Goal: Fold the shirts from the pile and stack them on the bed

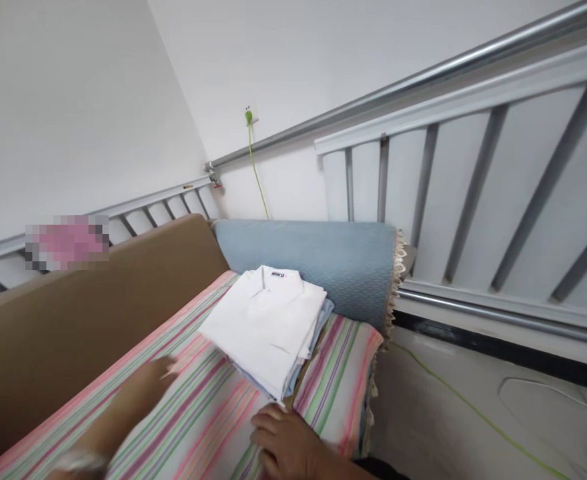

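A folded white shirt, its collar toward the backrest, tops a neat stack of folded clothes on a striped cover. Blue and white folded edges show beneath it. My right hand is at the stack's near corner, with loosely bent fingers over the cover and nothing visible held. Left of the stack, my left hand is low over the stripes, apart from the clothes. Motion smears its fingers, so their pose is unclear.
A brown backrest runs along the left. The blue quilted cover with lace trim drapes the far end. White radiators line the wall. A green cord hangs from a socket and another stretch crosses the floor at right.
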The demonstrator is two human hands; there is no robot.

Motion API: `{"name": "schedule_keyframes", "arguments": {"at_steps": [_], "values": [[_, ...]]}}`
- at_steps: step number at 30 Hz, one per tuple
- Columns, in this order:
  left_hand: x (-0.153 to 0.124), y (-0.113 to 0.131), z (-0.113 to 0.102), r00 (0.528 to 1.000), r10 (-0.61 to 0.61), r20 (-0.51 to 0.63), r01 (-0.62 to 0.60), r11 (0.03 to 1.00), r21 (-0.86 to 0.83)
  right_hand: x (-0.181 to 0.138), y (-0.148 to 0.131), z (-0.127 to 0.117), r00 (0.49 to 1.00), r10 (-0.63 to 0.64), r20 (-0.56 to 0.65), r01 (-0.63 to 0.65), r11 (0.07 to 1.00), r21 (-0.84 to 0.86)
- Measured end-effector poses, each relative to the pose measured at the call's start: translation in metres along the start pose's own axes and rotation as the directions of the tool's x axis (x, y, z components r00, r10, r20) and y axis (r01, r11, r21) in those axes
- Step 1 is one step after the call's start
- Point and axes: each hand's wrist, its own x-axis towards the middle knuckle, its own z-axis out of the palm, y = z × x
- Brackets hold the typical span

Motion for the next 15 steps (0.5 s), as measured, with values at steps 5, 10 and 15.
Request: {"name": "schedule_keyframes", "arguments": {"at_steps": [5, 10, 15], "values": [[0.088, 0.164, 0.019, 0.942, 0.331, -0.048, -0.330, 0.944, 0.019, 0.011, 0.019, 0.031, 0.996, -0.091, -0.005, 0.091, 0.993, -0.082], [0.129, 0.230, 0.044, 0.948, 0.317, 0.029, -0.318, 0.945, 0.079, 0.015, 0.027, 0.055, 0.999, -0.023, -0.023, 0.021, 0.997, -0.071], [0.092, 0.167, 0.007, 0.943, 0.331, 0.039, -0.333, 0.925, 0.186, 0.009, 0.026, 0.052, 1.000, -0.029, 0.002, 0.029, 0.997, -0.068]]}}
